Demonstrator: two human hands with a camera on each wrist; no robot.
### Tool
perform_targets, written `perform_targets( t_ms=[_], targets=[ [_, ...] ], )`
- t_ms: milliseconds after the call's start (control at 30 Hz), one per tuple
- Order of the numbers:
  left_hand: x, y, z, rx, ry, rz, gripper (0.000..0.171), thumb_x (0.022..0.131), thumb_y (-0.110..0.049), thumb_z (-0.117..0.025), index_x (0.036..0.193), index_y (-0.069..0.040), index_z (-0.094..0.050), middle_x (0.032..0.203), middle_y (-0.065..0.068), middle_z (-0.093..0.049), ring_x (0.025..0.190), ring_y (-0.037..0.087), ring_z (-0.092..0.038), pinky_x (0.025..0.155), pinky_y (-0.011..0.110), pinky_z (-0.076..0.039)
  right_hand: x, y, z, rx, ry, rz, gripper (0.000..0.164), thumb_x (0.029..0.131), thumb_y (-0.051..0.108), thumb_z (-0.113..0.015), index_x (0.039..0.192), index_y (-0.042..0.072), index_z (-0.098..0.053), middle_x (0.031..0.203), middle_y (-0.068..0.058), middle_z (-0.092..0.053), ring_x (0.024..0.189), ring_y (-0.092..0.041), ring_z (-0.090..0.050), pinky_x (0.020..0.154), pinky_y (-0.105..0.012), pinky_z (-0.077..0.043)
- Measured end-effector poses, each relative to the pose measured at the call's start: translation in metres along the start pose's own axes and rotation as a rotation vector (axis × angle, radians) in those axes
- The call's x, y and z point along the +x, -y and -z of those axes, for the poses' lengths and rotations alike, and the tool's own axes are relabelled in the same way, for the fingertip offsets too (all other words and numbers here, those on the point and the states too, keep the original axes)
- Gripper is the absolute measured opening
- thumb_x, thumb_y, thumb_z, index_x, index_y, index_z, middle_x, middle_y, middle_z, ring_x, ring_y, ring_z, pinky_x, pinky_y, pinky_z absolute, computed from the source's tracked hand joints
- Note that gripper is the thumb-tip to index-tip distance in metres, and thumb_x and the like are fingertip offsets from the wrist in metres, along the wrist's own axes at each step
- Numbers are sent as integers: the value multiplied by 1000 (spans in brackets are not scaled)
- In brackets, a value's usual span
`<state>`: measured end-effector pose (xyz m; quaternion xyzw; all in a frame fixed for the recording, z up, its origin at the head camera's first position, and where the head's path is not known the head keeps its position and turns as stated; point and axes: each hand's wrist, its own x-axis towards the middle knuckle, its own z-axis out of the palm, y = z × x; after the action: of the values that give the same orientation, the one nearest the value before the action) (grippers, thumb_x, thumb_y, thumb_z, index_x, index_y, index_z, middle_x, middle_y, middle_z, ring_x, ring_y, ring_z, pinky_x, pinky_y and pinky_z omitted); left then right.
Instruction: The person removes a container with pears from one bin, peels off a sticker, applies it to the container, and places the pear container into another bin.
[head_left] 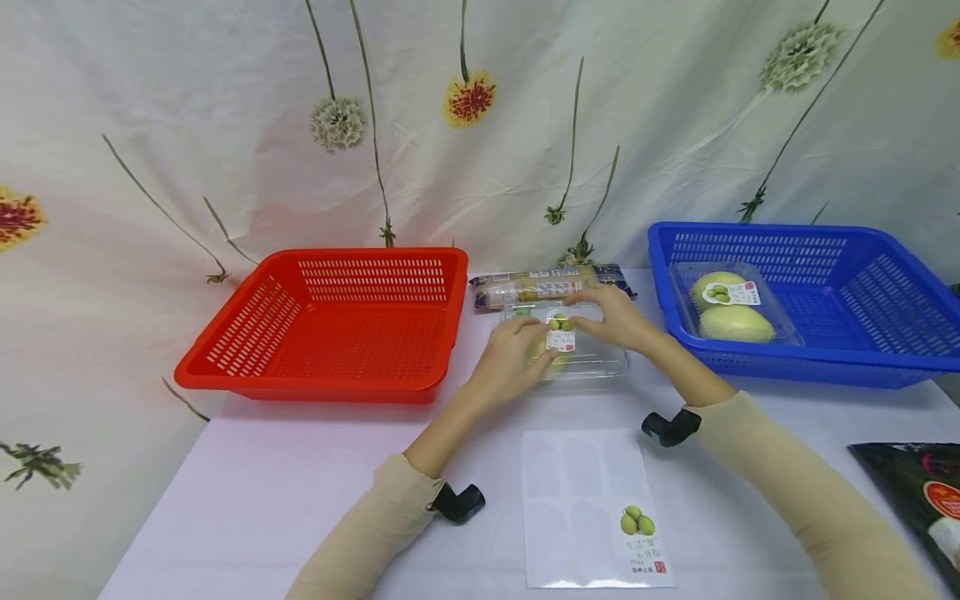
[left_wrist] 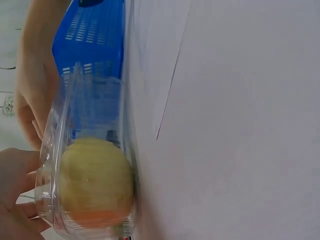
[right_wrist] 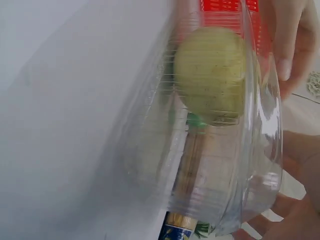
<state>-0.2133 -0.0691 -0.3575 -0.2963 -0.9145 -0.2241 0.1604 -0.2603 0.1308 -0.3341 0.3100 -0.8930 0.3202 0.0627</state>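
Note:
A clear plastic clamshell box (head_left: 600, 358) stands on the white table, with a round yellow-green fruit (left_wrist: 95, 182) inside at its left end. On its lid is a white label (head_left: 560, 333) printed with green fruit. My left hand (head_left: 504, 360) reaches over the box from the left, its thumb and fingertips spread at the label's left edge. From the right my right hand (head_left: 611, 317) reaches over the lid, thumb by the label's right edge and index finger near its top. Both wrist views show the fingers extended over the lid.
A label sheet (head_left: 581, 533) with one printed label lies in front. Long packaged goods (head_left: 525, 290) lie behind the box. A red basket (head_left: 315, 383) stands left; a blue basket (head_left: 840, 358) at right holds a labelled box of two fruits (head_left: 735, 323). A dark bag (head_left: 915, 492) lies front right.

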Motion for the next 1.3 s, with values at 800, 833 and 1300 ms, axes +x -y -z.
perform_targets(
  t_ms=[800, 833, 1300],
  targets=[
    [29, 34, -3, -59, 336, 91, 48, 95, -37, -46, 140, -20, -47, 151, 14, -24, 140, 33, -13, 102, 62, -29, -23, -5, 4, -33, 224, -5, 44, 92, 21, -60, 126, -6, -55, 140, -30, -36, 130, -51, -26, 101, -67, -23],
    [29, 34, -4, -63, 329, 95, 47, 96, -37, -45, 140, -20, -47, 151, 13, -24, 140, 32, -14, 101, 61, -29, -25, -4, 5, -21, 210, 2, 42, 92, 18, -60, 124, -8, -56, 139, -31, -37, 130, -51, -27, 102, -66, -24],
    [37, 53, -10, -359, 8, 189, 40, 91, -10, -49, 129, 1, -55, 130, 20, -54, 123, 36, -45, 104, 51, -32, -89, 23, -20, 141, -235, -162, 9, 84, 5, -66, 78, -1, -64, 62, -2, -55, 54, -10, -48, 49, -23, -42]
  ],
)
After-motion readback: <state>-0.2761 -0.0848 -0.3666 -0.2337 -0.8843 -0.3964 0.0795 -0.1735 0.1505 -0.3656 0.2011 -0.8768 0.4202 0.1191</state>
